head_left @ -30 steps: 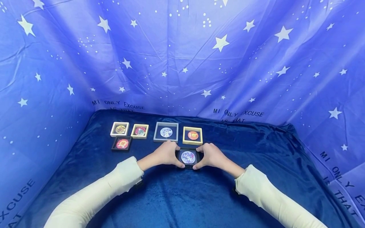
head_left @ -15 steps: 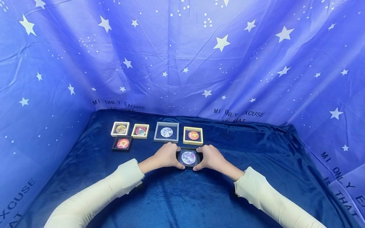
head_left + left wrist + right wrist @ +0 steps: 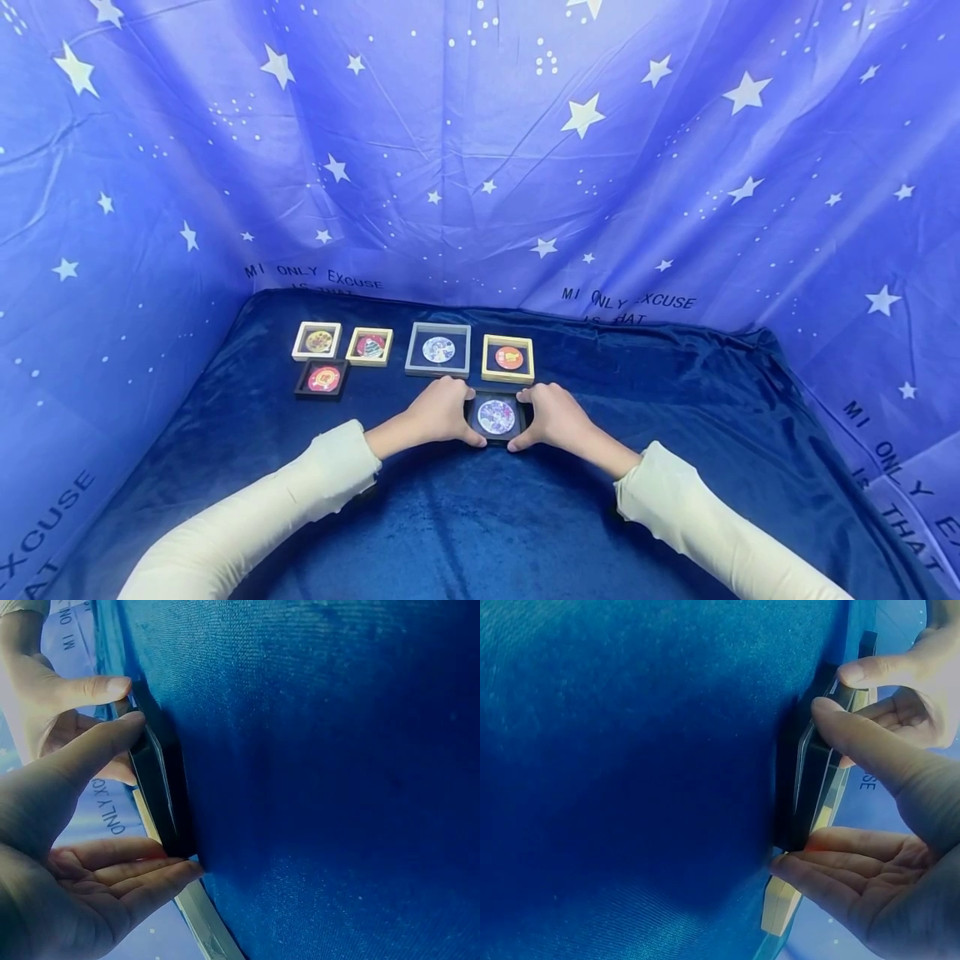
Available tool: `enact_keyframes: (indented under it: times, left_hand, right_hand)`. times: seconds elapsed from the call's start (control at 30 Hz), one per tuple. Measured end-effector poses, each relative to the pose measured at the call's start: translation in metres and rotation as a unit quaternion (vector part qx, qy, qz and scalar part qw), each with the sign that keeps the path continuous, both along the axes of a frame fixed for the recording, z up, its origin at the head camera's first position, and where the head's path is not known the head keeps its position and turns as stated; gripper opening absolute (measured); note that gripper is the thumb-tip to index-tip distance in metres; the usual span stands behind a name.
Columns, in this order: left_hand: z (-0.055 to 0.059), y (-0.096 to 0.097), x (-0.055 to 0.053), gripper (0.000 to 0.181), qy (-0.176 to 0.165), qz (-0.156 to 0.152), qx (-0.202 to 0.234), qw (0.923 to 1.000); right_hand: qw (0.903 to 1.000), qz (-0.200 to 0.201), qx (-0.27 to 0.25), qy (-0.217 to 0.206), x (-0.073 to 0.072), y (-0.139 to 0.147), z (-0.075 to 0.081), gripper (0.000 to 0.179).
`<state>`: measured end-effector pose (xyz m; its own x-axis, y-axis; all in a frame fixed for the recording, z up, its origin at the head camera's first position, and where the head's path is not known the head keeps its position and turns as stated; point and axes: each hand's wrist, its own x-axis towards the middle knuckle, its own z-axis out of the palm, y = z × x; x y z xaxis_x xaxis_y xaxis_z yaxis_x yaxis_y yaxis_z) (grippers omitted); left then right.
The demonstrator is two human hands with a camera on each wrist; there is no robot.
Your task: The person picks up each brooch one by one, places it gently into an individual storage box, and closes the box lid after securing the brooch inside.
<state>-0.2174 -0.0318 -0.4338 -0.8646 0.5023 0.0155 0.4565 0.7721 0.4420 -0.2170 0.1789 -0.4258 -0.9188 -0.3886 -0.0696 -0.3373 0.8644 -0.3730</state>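
Note:
A black square display frame [image 3: 495, 395] holds a round disc [image 3: 497, 417] with a purple-and-white pattern. It lies on the dark blue cloth between both hands. My left hand [image 3: 441, 411] grips its left side, thumb at the near corner and fingers at the far one. On the right side, my right hand [image 3: 553, 416] holds it in the same way. Seen edge-on in the left wrist view, the black frame [image 3: 161, 776] shows two layers with a thin line between them. Fingers and thumb also pinch the frame [image 3: 802, 787] in the right wrist view.
Behind the hands stand a grey frame [image 3: 438, 326] and a gold frame [image 3: 507, 377]. Farther left are a white frame [image 3: 317, 326], another gold frame [image 3: 369, 361] and a smaller black frame [image 3: 319, 394]. A starry purple curtain [image 3: 480, 150] borders the blue cloth [image 3: 435, 533].

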Motion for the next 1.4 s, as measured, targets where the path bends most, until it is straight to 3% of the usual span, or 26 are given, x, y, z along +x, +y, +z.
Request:
enact_keyframes:
  times: [0.37, 0.97, 1.17, 1.27, 1.4]
  left_hand:
    - [-0.0022, 0.0023, 0.0011, 0.053, 0.024, -0.004, -0.009, 0.9997]
    - [-0.0060, 0.0058, 0.0012, 0.056, 0.032, 0.000, -0.014, 0.9994]
    - [-0.0031, 0.0042, 0.0005, 0.055, 0.003, 0.000, 0.010, 0.9999]
    - [-0.0006, 0.0027, -0.0011, 0.050, -0.027, 0.019, 0.039, 0.9987]
    - [0.0016, 0.0015, -0.0041, 0.036, -0.038, 0.082, 0.072, 0.9933]
  right_hand:
    - [0.9999, -0.002, 0.002, 0.012, 0.0039, -0.0028, -0.0039, 0.074]
    - [0.9999, -0.007, -0.002, 0.008, 0.0074, -0.0015, -0.0017, 0.071]
    - [1.0000, -0.006, 0.003, 0.001, 0.0050, -0.0023, -0.0011, 0.071]
    - [0.9999, -0.008, 0.002, -0.012, 0.0038, -0.0022, -0.0004, 0.071]
    - [0.9993, -0.018, -0.011, -0.031, 0.0016, -0.0005, 0.0015, 0.074]
